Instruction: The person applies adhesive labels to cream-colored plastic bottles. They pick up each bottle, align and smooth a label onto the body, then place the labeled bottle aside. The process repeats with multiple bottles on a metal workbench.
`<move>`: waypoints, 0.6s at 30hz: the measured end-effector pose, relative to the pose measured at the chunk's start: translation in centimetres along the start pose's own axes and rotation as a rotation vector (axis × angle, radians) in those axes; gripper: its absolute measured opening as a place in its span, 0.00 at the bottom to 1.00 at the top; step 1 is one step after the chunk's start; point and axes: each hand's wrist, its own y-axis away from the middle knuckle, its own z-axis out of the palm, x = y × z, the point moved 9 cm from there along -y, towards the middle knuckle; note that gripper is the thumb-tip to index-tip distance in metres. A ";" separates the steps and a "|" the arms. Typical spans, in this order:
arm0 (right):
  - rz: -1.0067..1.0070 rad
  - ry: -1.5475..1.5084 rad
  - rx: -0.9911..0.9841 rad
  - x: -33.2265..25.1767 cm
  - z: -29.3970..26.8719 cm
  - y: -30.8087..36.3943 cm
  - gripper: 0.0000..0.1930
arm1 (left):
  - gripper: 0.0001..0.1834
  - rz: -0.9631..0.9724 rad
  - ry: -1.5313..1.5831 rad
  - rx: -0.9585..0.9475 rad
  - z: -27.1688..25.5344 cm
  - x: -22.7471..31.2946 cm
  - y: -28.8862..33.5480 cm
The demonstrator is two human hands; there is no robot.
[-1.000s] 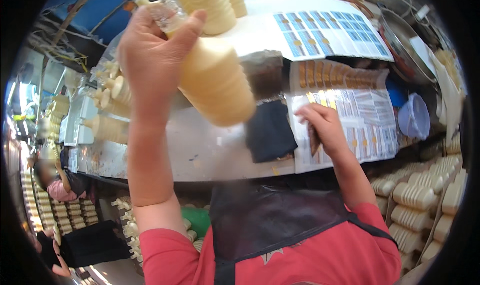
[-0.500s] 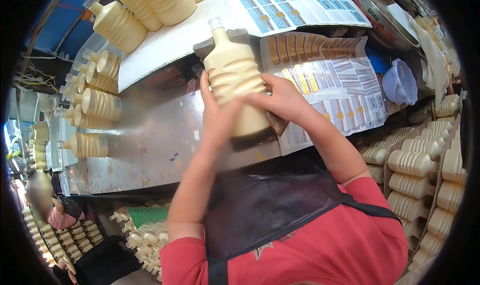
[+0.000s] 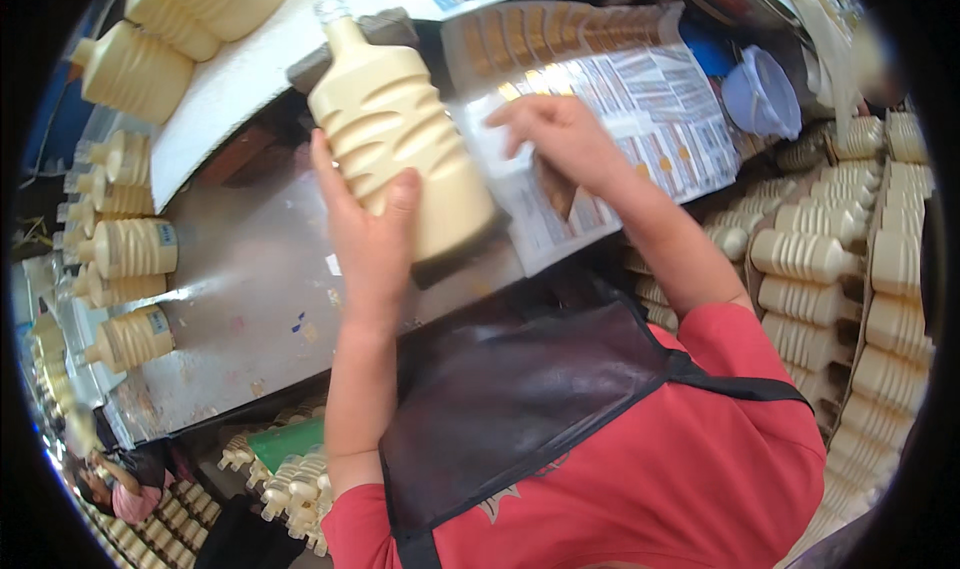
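Across the flecked grey bench (image 3: 250, 314) at centre, the left grip (image 3: 372, 234) clasps a cream bottle (image 3: 385, 134), the right grip (image 3: 562, 141) a brown piece (image 3: 553, 191), stacked bottles (image 3: 805, 257) filling the right.

1. A grey table (image 3: 230, 354), specked with paint-like marks and a blue scrap (image 3: 298, 322).
2. Left bottles (image 3: 135, 247), cream, in a group near the table's left end, their necks pointing left.
3. A white board (image 3: 215, 119) at the upper left, bearing more cream upper bottles (image 3: 228, 4).
4. A lilac bucket (image 3: 762, 94) past the table's right end.
5. Racked bottles (image 3: 808, 254) in rows along the right.
6. A green sheet (image 3: 290, 442) below the table, just beside piled bottles (image 3: 300, 484).
7. A co-worker (image 3: 140, 501) in pink, lower left, near the rim.
8. Something white, perhaps cloth (image 3: 828, 54), hanging at the upper right; blur makes it unsure.
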 end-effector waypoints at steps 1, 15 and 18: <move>0.150 0.065 0.028 0.4 -2.1 0.9 0.14 | 0.49 0.001 0.025 0.011 -0.2 -0.2 0.4; -0.471 0.789 0.135 2.2 -1.3 14.6 0.06 | 0.44 0.076 0.024 0.057 0.2 0.8 2.9; -0.471 0.800 0.190 1.8 -2.5 14.0 0.06 | 0.42 0.135 -0.173 0.070 0.1 1.5 3.9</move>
